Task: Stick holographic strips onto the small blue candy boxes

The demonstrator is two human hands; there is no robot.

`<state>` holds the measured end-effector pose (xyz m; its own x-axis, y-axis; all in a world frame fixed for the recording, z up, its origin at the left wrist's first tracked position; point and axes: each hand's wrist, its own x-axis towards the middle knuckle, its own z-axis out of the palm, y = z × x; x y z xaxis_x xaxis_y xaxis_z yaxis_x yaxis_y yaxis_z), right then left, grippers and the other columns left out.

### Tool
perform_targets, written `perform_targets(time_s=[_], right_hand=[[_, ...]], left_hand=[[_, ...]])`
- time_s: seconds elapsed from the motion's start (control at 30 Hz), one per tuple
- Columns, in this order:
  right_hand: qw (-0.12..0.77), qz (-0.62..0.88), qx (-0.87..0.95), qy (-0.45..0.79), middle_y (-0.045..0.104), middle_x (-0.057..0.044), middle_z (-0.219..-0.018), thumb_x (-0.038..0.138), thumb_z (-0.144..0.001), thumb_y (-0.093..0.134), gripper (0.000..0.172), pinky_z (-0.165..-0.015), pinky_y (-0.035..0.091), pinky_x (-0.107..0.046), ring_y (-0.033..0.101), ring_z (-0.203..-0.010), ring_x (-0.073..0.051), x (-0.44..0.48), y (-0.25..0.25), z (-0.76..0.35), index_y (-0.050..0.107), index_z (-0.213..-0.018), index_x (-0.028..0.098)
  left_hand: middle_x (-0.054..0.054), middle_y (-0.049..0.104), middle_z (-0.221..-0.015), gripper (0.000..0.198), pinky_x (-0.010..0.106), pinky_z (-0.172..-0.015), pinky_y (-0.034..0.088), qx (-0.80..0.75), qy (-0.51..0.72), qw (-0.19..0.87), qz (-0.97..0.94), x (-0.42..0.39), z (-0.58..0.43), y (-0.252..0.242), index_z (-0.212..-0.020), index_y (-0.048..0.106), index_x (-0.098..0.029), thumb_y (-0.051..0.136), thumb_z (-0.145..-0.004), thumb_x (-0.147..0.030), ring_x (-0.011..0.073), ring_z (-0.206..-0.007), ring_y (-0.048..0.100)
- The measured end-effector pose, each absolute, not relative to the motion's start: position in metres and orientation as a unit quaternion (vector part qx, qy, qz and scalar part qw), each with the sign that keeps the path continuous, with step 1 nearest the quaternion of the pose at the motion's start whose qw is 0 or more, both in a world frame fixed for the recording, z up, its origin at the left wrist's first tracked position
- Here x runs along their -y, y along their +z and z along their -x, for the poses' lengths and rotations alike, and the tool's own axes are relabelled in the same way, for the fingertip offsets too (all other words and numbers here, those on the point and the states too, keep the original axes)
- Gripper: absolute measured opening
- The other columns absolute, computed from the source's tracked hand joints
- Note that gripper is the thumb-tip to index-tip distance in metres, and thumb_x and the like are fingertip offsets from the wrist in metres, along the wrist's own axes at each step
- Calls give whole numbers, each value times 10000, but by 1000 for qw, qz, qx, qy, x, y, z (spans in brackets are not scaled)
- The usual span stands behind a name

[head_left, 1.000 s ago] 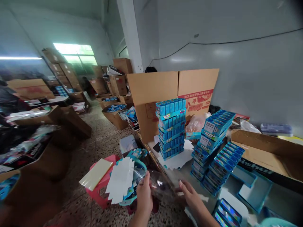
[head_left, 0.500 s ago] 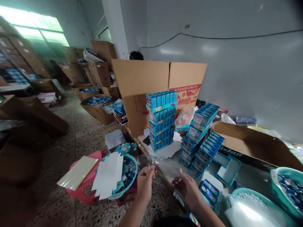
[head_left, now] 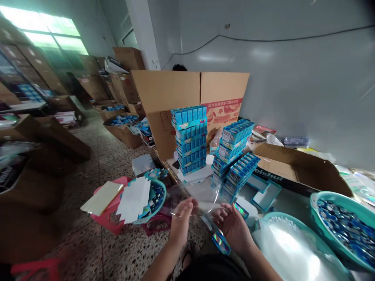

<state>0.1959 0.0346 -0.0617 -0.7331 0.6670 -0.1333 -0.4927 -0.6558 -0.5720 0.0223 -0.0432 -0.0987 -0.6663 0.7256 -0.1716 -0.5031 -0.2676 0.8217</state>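
A clear plastic bag (head_left: 202,194) is stretched out in front of me, its mouth toward my hands. My left hand (head_left: 182,220) pinches its left edge between thumb and fingers. At the bag's right edge, my right hand (head_left: 234,226) has its palm turned up and its fingers loosely curled and apart; whether they touch the film I cannot tell. Beyond the bag stands a tall stack of blue candy display boxes (head_left: 191,146). To its right are more stacked blue boxes (head_left: 234,142). A small shiny blue packet (head_left: 221,242) lies below my right hand.
On the left, a pink stool (head_left: 109,220) bears a cream plastic-wrapped pack (head_left: 102,198). Beside it, white card sheets (head_left: 134,199) lie across a teal basket (head_left: 159,212). At right are a basket of blue candies (head_left: 348,230), clear bags (head_left: 284,246) and an open carton (head_left: 304,166).
My right hand has loosened from a pinch to spread, curled fingers. The bag now spreads wider between my hands. The view has shifted a little to the right.
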Motion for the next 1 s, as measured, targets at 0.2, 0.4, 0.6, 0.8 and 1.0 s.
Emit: perform_targets(time_s=[0.2,0.4,0.6,0.8,1.0], right_hand=[[137,114,241,954,654,-26,-1278,338,-848,609,244,-849,554,-380,613,-1182,-223,-34,-55,-241,656,-1080,283],[125,138,384,904,565,-118,-1391,565,-872,587,587,-884,528,-403,599,-1199,-265,-32,-75,-250,464,-1380,300],[184,233,828,476,250,-125,-1620,470,-798,712,809,-1181,240,-546,206,-1499,-340,-35,-90,-266,369,-1510,299],[110,165,969,150,265,-144,-1613,291,-882,622,663,-1189,130,-599,166,-1506,-360,-28,-86,-275,399,-1506,317],[110,69,968,214,240,-143,-1626,301,-878,626,631,-1223,173,-531,140,-1520,-318,-26,-91,-258,449,-1480,231]], left_hand=[[143,713,-1154,560,397,-929,543,-444,707,502,-228,70,-69,-107,-1126,700,-177,692,-781,-618,285,-1085,667],[139,657,-1266,624,374,-877,559,-443,645,593,-191,80,-107,-105,-1266,589,-219,784,-746,-502,275,-1093,665],[116,642,-1250,591,428,-1023,493,-579,738,347,-10,109,-118,-135,-1278,518,-243,767,-771,-416,243,-1151,632],[86,528,-1440,516,538,-1195,256,-618,483,17,-620,125,-120,-71,-1329,581,-310,710,-839,-411,309,-1385,418],[54,558,-1431,341,483,-1142,368,-588,251,43,-767,86,-108,-43,-1270,652,-298,563,-943,-325,269,-1376,417]])
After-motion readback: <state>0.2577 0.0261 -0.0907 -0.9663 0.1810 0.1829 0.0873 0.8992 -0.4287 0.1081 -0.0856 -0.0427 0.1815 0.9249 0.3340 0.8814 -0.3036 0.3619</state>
